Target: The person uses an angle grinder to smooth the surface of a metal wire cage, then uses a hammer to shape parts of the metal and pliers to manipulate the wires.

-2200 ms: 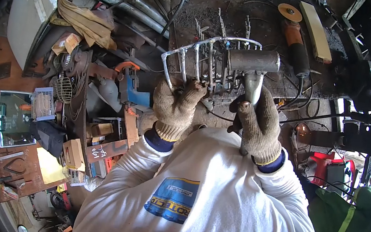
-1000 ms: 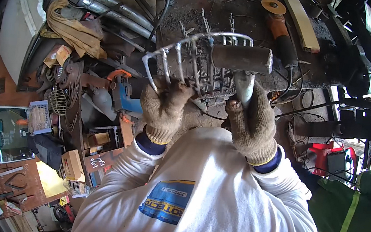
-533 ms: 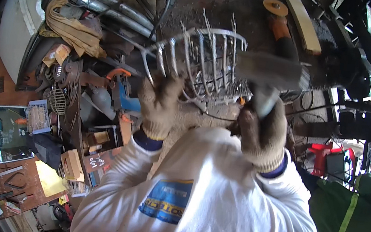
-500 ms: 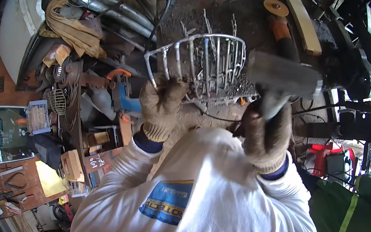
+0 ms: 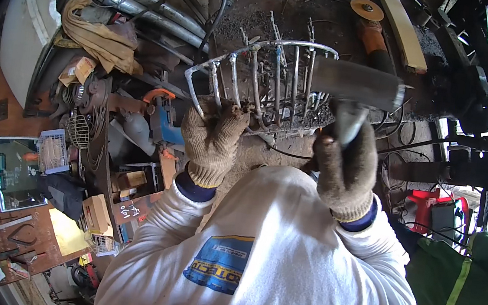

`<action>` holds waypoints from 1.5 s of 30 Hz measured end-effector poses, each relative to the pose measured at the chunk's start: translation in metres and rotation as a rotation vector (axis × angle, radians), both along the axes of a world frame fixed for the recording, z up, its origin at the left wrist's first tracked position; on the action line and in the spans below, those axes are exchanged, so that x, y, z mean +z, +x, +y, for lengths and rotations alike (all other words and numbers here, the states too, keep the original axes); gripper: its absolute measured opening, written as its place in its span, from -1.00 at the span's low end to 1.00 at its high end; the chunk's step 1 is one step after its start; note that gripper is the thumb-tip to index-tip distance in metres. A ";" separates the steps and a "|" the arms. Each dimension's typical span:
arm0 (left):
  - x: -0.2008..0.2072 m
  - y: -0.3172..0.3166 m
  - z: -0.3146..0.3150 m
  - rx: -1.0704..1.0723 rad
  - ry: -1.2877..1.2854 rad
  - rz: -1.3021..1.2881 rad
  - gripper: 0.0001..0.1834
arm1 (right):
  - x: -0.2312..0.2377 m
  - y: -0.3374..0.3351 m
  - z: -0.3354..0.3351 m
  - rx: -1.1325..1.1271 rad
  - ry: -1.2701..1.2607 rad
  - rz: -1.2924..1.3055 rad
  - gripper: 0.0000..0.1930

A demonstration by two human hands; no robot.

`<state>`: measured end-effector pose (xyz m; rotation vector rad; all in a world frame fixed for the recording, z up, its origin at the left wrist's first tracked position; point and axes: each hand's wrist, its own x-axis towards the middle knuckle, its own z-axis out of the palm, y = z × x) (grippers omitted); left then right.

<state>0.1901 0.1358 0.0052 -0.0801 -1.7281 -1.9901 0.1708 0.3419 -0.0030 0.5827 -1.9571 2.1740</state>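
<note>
A curved metal rod rack, like a basket of welded bars, stands over the dark, gritty workbench. My left hand, in a knitted brown glove, is closed around its near left end. In my right hand, gloved alike, is the handle of a heavy hammer. The hammer's head is smeared by motion and overlaps the rack's right end; whether they touch I cannot tell. Thin rods with rough tips rise behind the rack's bars.
Beyond the hammer lie an orange angle grinder and a wooden plank. Metal tubes and a tan cloth are at the far left. A blue tool sits left of my left hand; a green garment is at right.
The hammer has swung left, so its head now overlaps the rack's right end. The rack has shifted and tilted slightly, its right end reaching further right; my left hand keeps its grip.
</note>
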 end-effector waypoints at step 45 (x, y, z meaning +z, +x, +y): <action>-0.005 -0.005 -0.053 -0.070 0.165 -0.084 -0.67 | -0.031 -0.021 0.034 -0.143 -0.005 -0.404 -0.58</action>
